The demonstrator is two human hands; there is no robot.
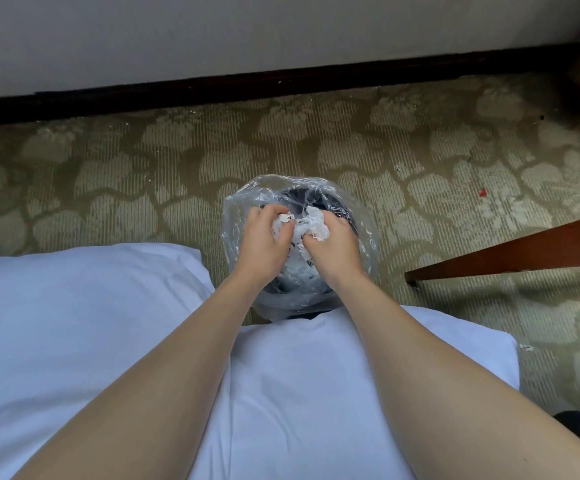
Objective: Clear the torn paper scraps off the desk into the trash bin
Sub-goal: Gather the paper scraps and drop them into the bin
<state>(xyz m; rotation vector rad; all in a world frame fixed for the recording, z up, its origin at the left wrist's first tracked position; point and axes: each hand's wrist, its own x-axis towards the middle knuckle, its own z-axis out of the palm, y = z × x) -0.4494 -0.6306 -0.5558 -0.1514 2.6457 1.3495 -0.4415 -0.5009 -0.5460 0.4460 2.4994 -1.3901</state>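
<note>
A small round black trash bin [351,216] lined with a clear plastic bag stands on the patterned carpet. Both my hands are held together right over its opening. My left hand [264,244] and my right hand [333,247] are closed around a bunch of white torn paper scraps [311,225] that bulges out between the fingers. More white scraps lie inside the bin under my hands, partly hidden. The desk top is out of view.
White bedding [74,323] fills the lower left and centre, close against the bin. A brown wooden edge of furniture [506,254] juts in from the right. A dark baseboard [281,84] runs along the wall behind. Tiny bits, one red [483,192], dot the carpet.
</note>
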